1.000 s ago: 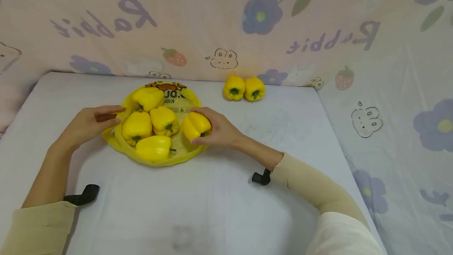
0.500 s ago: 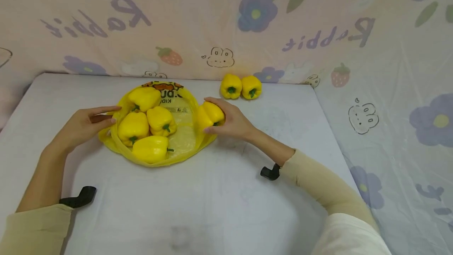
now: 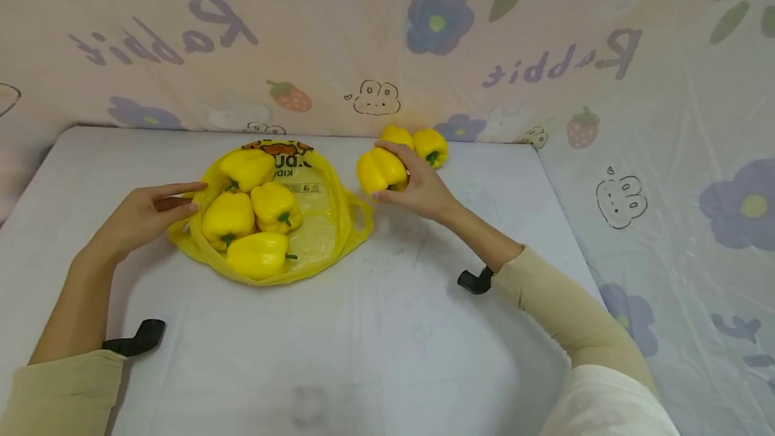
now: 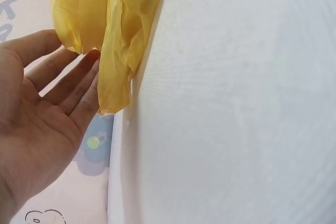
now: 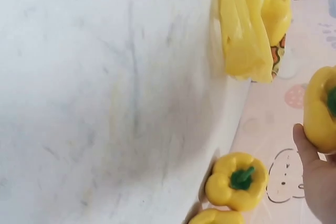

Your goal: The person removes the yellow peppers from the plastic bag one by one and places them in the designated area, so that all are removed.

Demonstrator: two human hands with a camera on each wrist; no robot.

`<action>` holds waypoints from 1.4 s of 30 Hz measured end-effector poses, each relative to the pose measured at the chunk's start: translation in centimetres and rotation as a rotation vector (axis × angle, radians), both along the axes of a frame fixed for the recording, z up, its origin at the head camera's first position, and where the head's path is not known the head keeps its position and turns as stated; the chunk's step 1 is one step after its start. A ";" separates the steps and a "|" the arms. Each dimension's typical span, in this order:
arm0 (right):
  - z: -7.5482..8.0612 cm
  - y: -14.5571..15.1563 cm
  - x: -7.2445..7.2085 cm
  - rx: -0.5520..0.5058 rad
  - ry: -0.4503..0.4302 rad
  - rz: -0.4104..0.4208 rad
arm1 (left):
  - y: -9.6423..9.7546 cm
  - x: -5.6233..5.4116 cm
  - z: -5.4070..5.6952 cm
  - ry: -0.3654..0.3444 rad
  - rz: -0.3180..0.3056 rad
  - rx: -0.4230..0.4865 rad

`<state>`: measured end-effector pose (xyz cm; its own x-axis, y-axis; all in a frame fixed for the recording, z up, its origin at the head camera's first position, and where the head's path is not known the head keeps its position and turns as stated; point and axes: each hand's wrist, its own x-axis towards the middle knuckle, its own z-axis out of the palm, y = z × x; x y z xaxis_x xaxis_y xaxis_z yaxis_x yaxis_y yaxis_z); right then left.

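My right hand (image 3: 426,187) grips a yellow bell pepper (image 3: 380,172) in the air, right of a yellow plastic bag (image 3: 315,224). The right wrist view shows part of this pepper (image 5: 321,109) and my thumb against it. The bag lies with its mouth spread wide. Several yellow bell peppers are in its left half, among them one lying on its side (image 3: 259,256). At the bag's left rim my left hand (image 3: 142,217) touches the plastic with loosely extended fingers. In the left wrist view, these fingertips rest against the bag's folds (image 4: 118,61).
Two more bell peppers stand side by side at the table's back edge, the right one (image 3: 431,147) showing its green stem, the left one (image 3: 396,135) partly behind my right hand. A patterned cloth (image 3: 315,32) hangs behind the white table (image 3: 363,355). One bag handle (image 3: 366,217) sticks out rightward.
My right hand has carried the bell pepper out over the bag's right rim, moving right and toward the back. The bag's right handle has come into sight. My left hand stays at the left rim.
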<state>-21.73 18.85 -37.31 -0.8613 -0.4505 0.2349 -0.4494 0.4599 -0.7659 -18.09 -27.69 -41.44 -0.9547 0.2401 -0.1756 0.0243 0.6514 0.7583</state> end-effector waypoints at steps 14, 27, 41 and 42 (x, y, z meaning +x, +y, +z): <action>2.5 4.1 -2.0 -0.065 -0.071 -0.136 | -0.1 0.3 0.0 0.026 0.003 0.003; 3.4 8.3 -3.9 -0.134 -0.130 -0.279 | 0.3 0.1 0.2 0.002 0.003 -0.003; 2.0 10.1 -5.8 -0.227 -0.160 -0.438 | -0.1 -0.2 -0.1 0.015 -0.004 0.021; 1.9 10.3 -5.9 -0.227 -0.164 -0.450 | -0.1 -0.2 -0.1 0.014 -0.003 0.019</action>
<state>-27.67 29.11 -35.41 -0.9914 0.0189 0.1295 -0.1116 0.3942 -0.9122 -18.29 -27.81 -41.55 -0.9562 0.2465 -0.1580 0.0370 0.6370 0.7700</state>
